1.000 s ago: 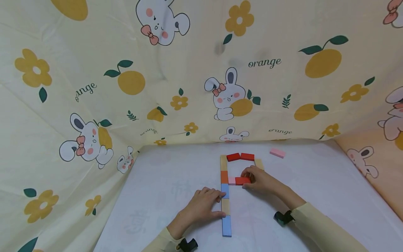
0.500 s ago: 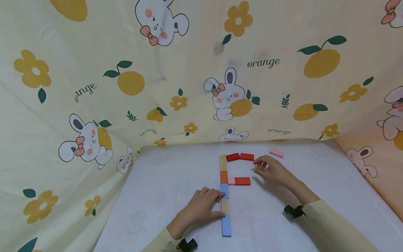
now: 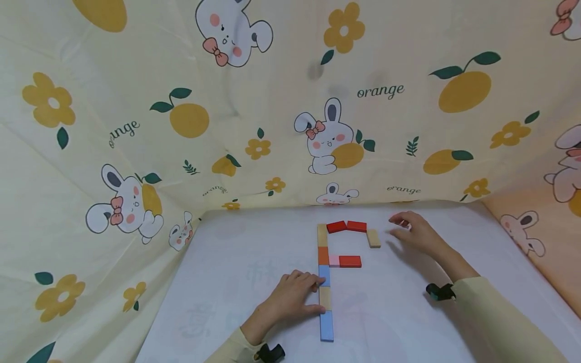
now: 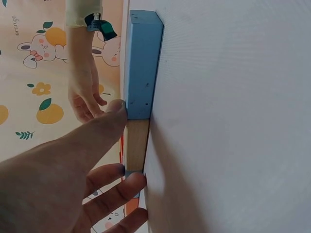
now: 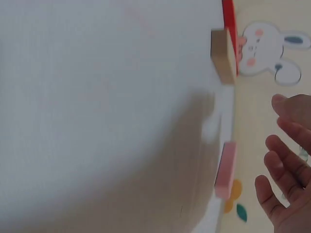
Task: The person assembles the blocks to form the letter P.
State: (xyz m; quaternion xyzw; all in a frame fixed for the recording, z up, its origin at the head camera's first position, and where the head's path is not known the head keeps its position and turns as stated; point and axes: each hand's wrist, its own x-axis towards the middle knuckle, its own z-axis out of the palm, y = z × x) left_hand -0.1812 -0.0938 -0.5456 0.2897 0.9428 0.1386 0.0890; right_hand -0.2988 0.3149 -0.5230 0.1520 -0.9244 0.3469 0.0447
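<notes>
A column of flat wooden blocks lies on the white table, with blue blocks (image 3: 327, 325), a tan block (image 3: 325, 297) and an orange block (image 3: 323, 255). My left hand (image 3: 295, 296) touches the column with its thumb and fingertips, fingers loosely spread. In the right wrist view, a pink block (image 5: 226, 170) lies beside my right hand (image 5: 289, 170), whose fingers hold nothing and are apart from it. From the head view, that pink block is hidden behind my right hand (image 3: 419, 236). A tan block (image 3: 373, 239) lies slanted to this hand's left.
Two red blocks (image 3: 356, 226) run along the top, right of a tan block (image 3: 322, 235). A short pink block (image 3: 334, 261) and a red block (image 3: 350, 261) branch from the column. Behind the table (image 3: 254, 242) hangs a printed curtain (image 3: 281, 101).
My right hand has left the lower red block and moved right and away, past the slanted tan block, to where the far pink block lay. My left hand has stayed in place.
</notes>
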